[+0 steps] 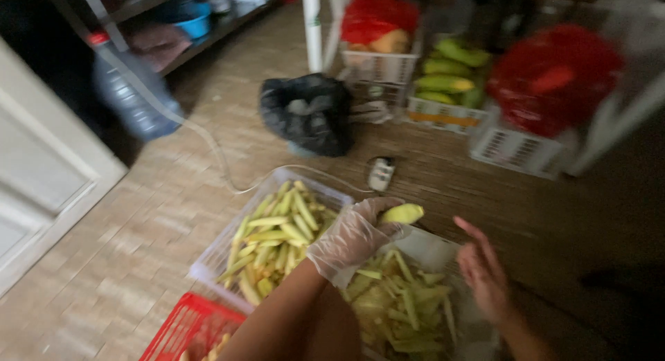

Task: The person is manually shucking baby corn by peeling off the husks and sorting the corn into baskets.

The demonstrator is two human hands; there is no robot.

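At about seven o'clock on the floor, a red basket (185, 328) sits beside a clear tray (222, 254) heaped with yellow-green fruit strips (277, 233), kept within easy reach. Toward the centre, the gloved left hand (353, 238) closes its fingers on a pale green fruit piece (402, 213), held above a second pile of strips (398, 305), likely so cuttings drop there. At five o'clock the bare right hand (483, 269) hovers open, holding nothing.
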